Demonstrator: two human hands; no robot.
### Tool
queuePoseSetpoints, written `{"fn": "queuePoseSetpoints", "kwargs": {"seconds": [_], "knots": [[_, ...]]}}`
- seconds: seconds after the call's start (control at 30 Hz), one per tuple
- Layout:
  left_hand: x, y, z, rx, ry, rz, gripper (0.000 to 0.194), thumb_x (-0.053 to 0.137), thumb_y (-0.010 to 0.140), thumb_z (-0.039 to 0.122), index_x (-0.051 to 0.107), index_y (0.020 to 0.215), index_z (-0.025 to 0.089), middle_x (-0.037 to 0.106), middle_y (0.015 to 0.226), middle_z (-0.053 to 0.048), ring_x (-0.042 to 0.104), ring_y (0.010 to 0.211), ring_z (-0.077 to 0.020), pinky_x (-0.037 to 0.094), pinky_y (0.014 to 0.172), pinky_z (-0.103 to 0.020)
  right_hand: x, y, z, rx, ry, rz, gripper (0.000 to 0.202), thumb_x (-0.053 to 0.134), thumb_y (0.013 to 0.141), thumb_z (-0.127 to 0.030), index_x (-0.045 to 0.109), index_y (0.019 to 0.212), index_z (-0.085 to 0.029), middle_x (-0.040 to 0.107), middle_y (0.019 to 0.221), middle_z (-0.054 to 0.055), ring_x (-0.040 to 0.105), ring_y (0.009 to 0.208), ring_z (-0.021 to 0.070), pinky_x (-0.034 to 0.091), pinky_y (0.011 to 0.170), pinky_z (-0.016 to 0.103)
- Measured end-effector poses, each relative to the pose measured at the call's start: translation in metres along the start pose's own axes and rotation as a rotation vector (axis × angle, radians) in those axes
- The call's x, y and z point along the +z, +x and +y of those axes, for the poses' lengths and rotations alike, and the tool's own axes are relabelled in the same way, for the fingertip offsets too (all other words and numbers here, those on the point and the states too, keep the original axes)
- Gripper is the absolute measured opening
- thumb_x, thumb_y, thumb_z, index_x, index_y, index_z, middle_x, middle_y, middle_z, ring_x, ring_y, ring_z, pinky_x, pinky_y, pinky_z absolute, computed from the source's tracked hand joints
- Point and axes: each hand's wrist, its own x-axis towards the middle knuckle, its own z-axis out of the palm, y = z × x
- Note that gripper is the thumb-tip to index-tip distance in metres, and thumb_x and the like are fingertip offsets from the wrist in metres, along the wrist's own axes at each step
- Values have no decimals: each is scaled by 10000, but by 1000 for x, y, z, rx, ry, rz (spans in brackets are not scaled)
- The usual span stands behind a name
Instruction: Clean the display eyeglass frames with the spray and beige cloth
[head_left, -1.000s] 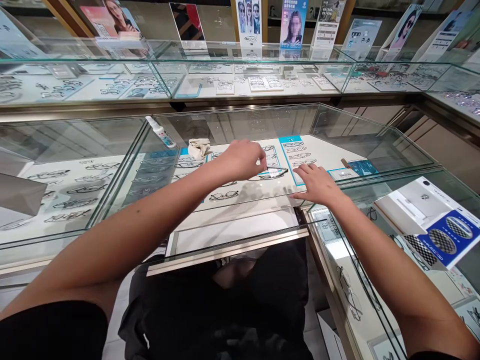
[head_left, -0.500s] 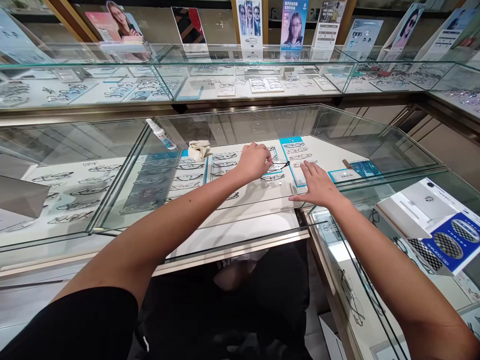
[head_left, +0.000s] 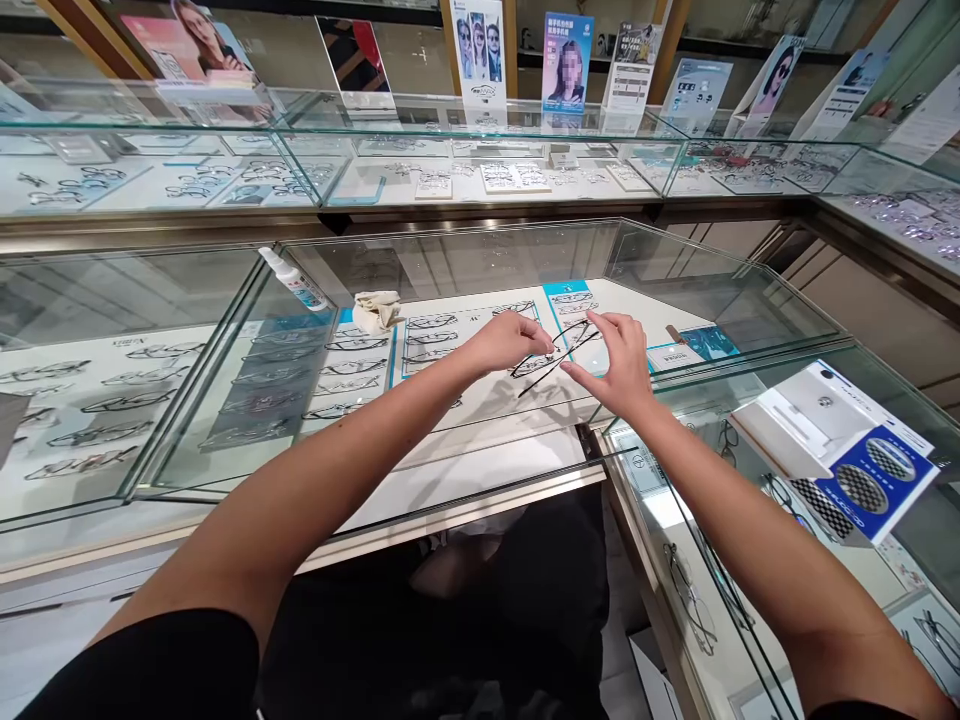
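Note:
A thin dark pair of eyeglasses (head_left: pixel 553 358) is held up above the glass display counter, between my two hands. My left hand (head_left: pixel 516 342) comes in from the left, its fingers curled and closed at the left side of the frame. My right hand (head_left: pixel 619 362) grips the frame's upper right part with its fingertips; the thumb is stretched out below. One dark temple points down and to the left. Under the glass lie rows of glasses (head_left: pixel 431 338) on white and blue-edged trays.
A white spray bottle (head_left: pixel 294 279) and a crumpled beige cloth (head_left: pixel 376 311) lie on the glass at the left. A white and blue display box (head_left: pixel 836 450) stands on the right counter. Advertising cards (head_left: pixel 568 62) line the rear showcase.
My right hand has closed in on the eyeglasses and taken hold of them. The frame has turned, with a temple now pointing down-left. The view has shifted a little.

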Motion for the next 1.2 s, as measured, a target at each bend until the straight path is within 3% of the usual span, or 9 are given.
{"fn": "queuePoseSetpoints", "kwargs": {"seconds": [0.17,0.7,0.97,1.2], "knots": [[2,-3,0,0,27,28,123,749,709,302,812,768,214,801,1045,-45,704,1032,-246,528,1006,-414,2,0,3,17,-7,30,713,640,897,-630,493,1483,-251,516,1388,167,493,1274,381,409,1059,543],[22,-10,7,68,29,127,121,717,759,294,774,708,200,796,1039,-40,703,982,-226,537,875,-344,2,-2,-3,39,-51,100,609,635,904,-627,526,1352,-230,550,1354,185,511,1249,385,410,1029,532],[25,-12,9,46,26,117,102,724,765,286,778,721,210,795,1007,-30,704,911,-214,548,821,-321,2,-4,-6,75,-32,116,562,645,907,-589,523,1326,-234,551,1356,179,489,1258,383,384,1044,538],[26,-14,6,97,31,112,125,713,770,297,770,718,199,798,983,-38,708,952,-222,529,891,-346,5,-5,-9,58,-29,139,546,661,907,-580,541,1298,-220,575,1327,174,515,1229,356,392,1035,504]]}}
